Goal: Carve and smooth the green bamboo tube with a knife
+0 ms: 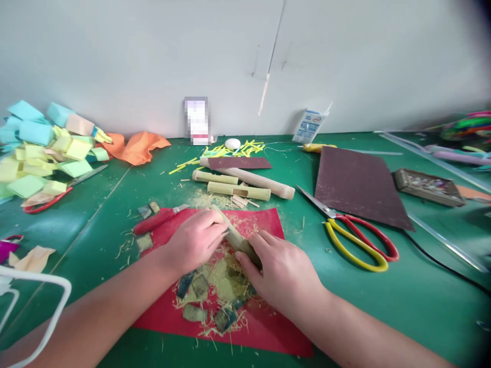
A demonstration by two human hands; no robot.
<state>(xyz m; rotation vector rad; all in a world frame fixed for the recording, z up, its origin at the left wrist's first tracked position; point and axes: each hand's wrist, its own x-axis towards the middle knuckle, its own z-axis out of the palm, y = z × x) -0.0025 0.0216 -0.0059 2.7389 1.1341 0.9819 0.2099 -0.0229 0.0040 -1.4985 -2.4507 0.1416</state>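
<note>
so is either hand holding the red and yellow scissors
No, the scissors lie on the green table, while the left hand and right hand are both at the bamboo piece.

Pale wall (134,61), slanting seam (263,94), tabletop (422,296) — solid green

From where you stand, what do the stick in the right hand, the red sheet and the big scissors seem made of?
Stick: probably bamboo, dull, by its pale greenish skin. Red sheet: likely paper or thin card, matte, lying flat. Scissors: apparently metal blades, grey with a sheen; smooth, brightly coloured handles, perhaps plastic.
</note>
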